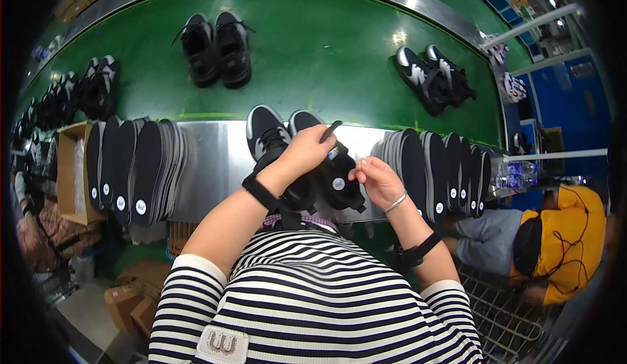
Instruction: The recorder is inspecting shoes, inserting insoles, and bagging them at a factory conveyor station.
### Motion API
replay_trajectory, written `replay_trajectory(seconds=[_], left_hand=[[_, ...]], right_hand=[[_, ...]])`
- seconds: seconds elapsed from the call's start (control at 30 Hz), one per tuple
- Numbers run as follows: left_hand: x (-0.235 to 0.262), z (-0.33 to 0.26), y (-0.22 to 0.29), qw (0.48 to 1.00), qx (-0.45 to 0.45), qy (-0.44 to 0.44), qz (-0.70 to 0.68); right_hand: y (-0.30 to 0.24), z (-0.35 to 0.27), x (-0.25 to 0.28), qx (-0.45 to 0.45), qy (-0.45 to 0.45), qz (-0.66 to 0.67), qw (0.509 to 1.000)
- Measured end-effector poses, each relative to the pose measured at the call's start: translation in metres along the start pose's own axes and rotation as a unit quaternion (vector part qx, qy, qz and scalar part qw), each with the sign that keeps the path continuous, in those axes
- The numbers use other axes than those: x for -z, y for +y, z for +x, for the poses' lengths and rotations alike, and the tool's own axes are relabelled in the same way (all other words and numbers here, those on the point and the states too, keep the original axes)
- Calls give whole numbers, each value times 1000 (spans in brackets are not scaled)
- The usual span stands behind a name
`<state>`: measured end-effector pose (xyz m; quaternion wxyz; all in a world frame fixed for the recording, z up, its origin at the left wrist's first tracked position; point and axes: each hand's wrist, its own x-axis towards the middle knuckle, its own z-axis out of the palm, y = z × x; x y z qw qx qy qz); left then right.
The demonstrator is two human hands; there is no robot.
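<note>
A pair of black sneakers with grey toes lies on the metal ledge in front of me, the left sneaker (264, 129) beside the right sneaker (339, 201). A white round sticker (338, 184) shows inside the right sneaker's heel. My left hand (309, 150) is closed over the right sneaker's upper, with a black strap or tongue end (331, 131) sticking out past the fingers. By that sneaker's opening, my right hand (377, 176) pinches thumb and fingers together; a thin pale bit at the fingertips is too small to name.
Stacked black insoles stand on the ledge, left (151, 168) and right (411, 161). On the green belt (326, 50) sit a sneaker pair (219, 50), another pair (434, 80) and several more at far left. An open carton (70, 174) flanks the left insoles. A person in yellow (568, 240) is at right.
</note>
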<state>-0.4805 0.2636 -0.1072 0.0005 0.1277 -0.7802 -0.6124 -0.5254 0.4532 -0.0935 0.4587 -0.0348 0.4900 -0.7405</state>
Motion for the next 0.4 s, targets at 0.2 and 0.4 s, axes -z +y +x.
replay_trajectory(seconds=[0.2, 0.4], left_hand=[[4, -31, 49, 965, -200, 119, 121], [14, -48, 66, 986, 45, -150, -56]], right_hand=[[-26, -25, -20, 72, 75, -258, 960], [-46, -36, -29, 96, -1, -408, 908]])
